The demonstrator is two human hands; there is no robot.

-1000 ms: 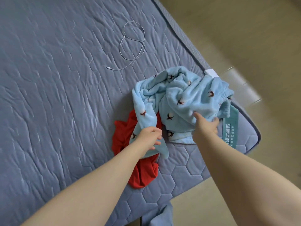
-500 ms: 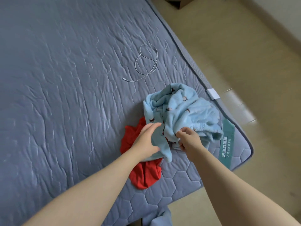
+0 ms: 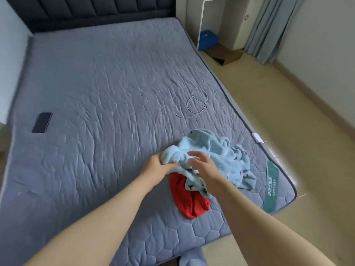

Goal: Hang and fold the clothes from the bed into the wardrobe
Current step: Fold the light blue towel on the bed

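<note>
A crumpled light blue fleece garment point(image 3: 217, 150) with small dark prints lies near the bed's front right corner, partly over a red garment point(image 3: 189, 200). My left hand point(image 3: 156, 167) grips a bunched edge of the blue fleece at its left side. Just right of it, my right hand point(image 3: 201, 165) is blurred over the fleece, fingers spread and loosely bent; I cannot tell whether it holds the cloth. The grey quilted mattress point(image 3: 96, 93) fills most of the view.
A white charging cable point(image 3: 197, 104) is coiled beyond the clothes and a dark phone point(image 3: 42, 122) lies far left. Behind the bed's right side are a white open cabinet point(image 3: 213, 22), a blue box point(image 3: 208, 40) and a curtain point(image 3: 269, 29). Beige floor runs along the right.
The view has tilted up, showing the headboard and room. My left hand has closed on the blue fleece's edge. My right hand has shifted left toward it, and the fleece is bunched between them.
</note>
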